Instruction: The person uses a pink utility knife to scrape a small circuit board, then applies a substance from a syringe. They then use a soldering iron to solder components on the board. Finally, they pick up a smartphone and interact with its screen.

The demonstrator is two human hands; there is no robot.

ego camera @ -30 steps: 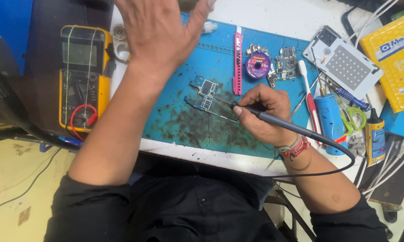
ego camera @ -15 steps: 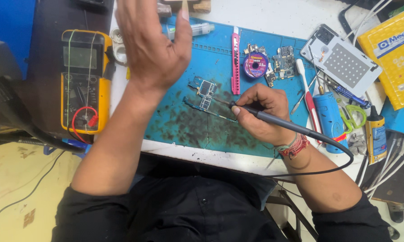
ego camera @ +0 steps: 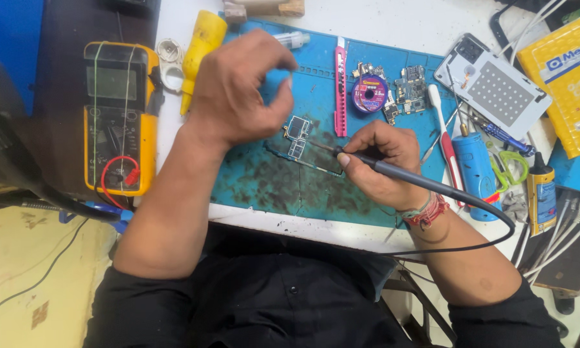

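I see my right hand [ego camera: 383, 161] wrapped tight around a black soldering iron [ego camera: 393, 173], held like a pencil, with its thin tip down by the small circuit board [ego camera: 301, 138] that lies flat on the blue work mat [ego camera: 264, 187]. My left hand [ego camera: 235, 96] hangs in the air above the top of the board, its fingers curled in with thumb and first finger close together; I cannot tell if they pinch anything, and they do not touch the board. To do this bit well, I think the iron should stay low and steady, with the right wrist resting on the mat, and the tip should meet just one tiny spot on the board. I think the left hand should keep clear of the hot tip. The black cord [ego camera: 483, 241] of the iron loops off to the right, so it should not tug. The mat is dirty with dark marks. On it, past the board, lie a pink utility knife [ego camera: 340, 84], a small reel of solder wick [ego camera: 369, 87] and more little board pieces [ego camera: 409, 90]. A yellow multimeter [ego camera: 119, 116] sits to the left on a dark top. A white toothbrush [ego camera: 443, 138], a blue bottle [ego camera: 475, 167], green scissors [ego camera: 510, 166] and a phone back cover [ego camera: 496, 87] crowd the right side.
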